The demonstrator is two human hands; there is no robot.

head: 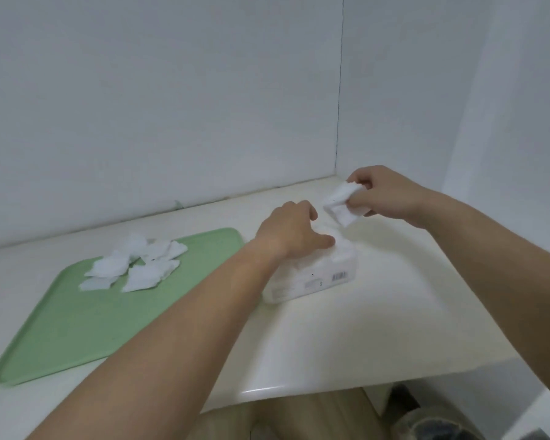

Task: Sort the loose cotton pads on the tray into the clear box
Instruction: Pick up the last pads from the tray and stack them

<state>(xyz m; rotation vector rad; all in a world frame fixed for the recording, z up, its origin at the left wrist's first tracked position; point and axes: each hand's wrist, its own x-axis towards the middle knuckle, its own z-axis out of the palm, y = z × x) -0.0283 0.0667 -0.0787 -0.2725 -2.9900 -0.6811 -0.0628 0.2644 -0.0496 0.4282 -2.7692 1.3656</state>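
A green tray [76, 319] lies on the left of the white counter, with several loose white cotton pads [133, 265] heaped near its far end. To its right stands the clear box [315, 281], with white pads inside and a barcode label on its front. My left hand [292, 231] rests on the top of the box, thumb against its upper edge, fingers curled over it. Just above and to the right of the box, my right hand [378, 195] pinches a small stack of white pads [343, 201].
The white counter [362, 328] ends in a rounded front edge, with wooden floor below. White walls close the back and the right side, meeting in a corner behind my right hand. A dark object [438, 420] sits on the floor at the lower right.
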